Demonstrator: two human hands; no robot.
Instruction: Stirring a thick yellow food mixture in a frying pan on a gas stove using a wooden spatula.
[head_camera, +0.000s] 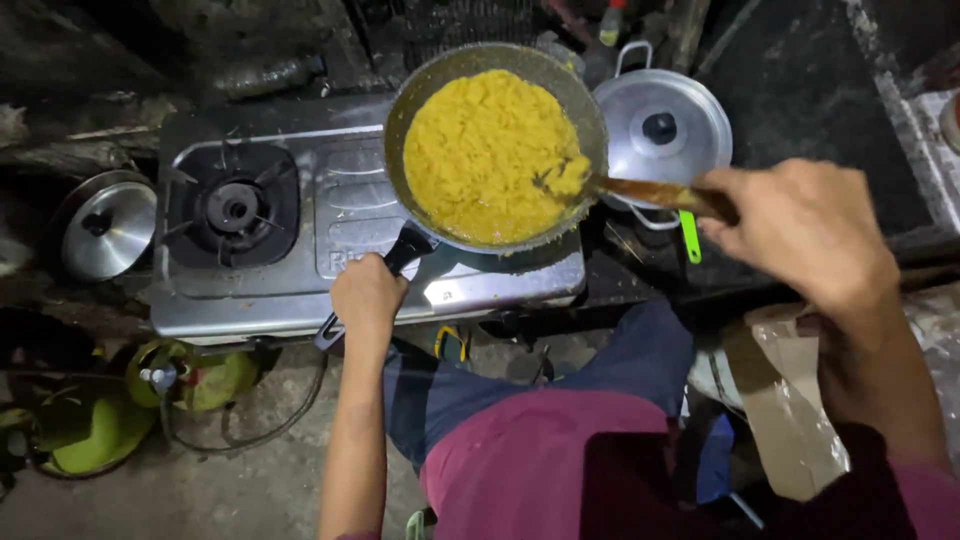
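On the right burner of the silver two-burner gas stove (300, 250) sits a round dark frying pan (495, 145) filled with crumbly yellow food (485, 150). At the pan's near edge, the left hand (367, 295) is clamped around its black handle (408, 247). Right of the pan, the right hand (805, 230) is closed on a wooden spatula (650, 192), whose tip lies in the yellow food by the pan's right rim. Just right of the pan, touching distance from it, stands a shiny metal pot with a black-knobbed lid (665, 128); a small green stick-like thing (689, 237) lies below that pot. Far left of the pan, beyond the bare left burner (233, 206), another lidded metal pot (105, 228) rests. Below the stove, left of the pan, green gas cylinders (195, 375) stand on the floor.
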